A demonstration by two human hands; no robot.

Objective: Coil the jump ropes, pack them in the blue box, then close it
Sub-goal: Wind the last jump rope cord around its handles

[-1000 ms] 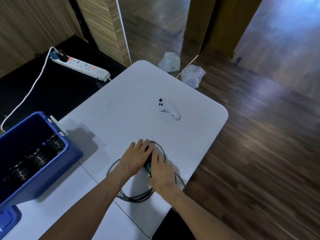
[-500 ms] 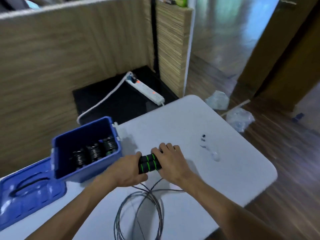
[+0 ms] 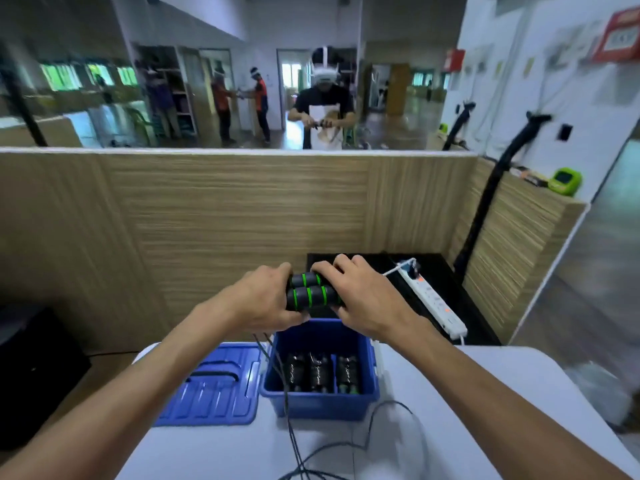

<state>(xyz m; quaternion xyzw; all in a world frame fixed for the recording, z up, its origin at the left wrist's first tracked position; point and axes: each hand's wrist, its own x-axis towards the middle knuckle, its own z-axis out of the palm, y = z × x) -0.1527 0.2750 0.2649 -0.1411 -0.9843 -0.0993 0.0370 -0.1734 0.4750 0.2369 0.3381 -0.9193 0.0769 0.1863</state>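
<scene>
Both my hands hold the two black handles with green rings (image 3: 310, 294) of a jump rope, side by side, raised above the blue box (image 3: 318, 401). My left hand (image 3: 265, 299) grips their left ends and my right hand (image 3: 363, 294) grips their right ends. The rope's thin black cord (image 3: 294, 441) hangs from the handles down past the box's front to the white table (image 3: 485, 386), where it lies in loose loops. Inside the open box lie several coiled ropes (image 3: 320, 374). The blue lid (image 3: 216, 386) lies flat to the left of the box.
A wood-grain partition (image 3: 242, 220) stands behind the table. A white power strip (image 3: 433, 303) lies on a black surface at the right. People stand beyond the partition, one facing me with a headset. A black post (image 3: 485, 202) rises at the right.
My hands picked the handles up off the table and raised them over the blue box. The cord now trails down from them. My view swung up and toward the box.
</scene>
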